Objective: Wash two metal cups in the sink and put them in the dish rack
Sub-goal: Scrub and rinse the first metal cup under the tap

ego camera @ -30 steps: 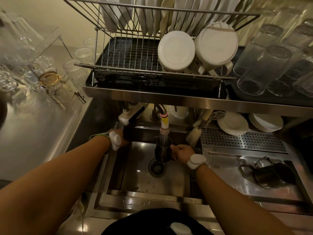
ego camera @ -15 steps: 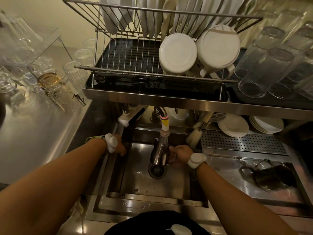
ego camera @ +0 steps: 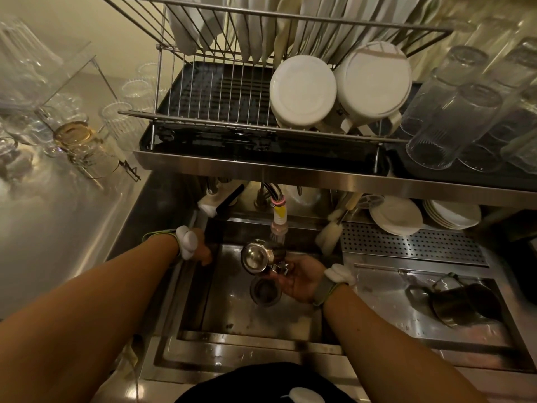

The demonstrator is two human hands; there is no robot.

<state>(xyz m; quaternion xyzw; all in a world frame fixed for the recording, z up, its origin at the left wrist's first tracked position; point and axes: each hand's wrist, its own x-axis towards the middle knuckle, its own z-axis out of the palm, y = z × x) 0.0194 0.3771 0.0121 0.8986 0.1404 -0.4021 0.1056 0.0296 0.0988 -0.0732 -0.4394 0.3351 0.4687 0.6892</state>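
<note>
The shiny steel cup, tipped sideways over the sink drain, is gripped by its handle in the right hand; the wire dish rack lies above. How the left hand is held cannot be told.

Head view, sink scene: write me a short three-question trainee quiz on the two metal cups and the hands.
1. True or false: the small shiny steel cup under the hose-tipped tap spout is held upright.
2. Which hand holds it? A) left hand B) right hand C) neither
3. Where does the second, darker metal cup lie?
Key: 1 false, it is tilted onto its side. 2 B. 3 on its side on the steel drainboard right of the sink, not in the wire dish rack.
</note>
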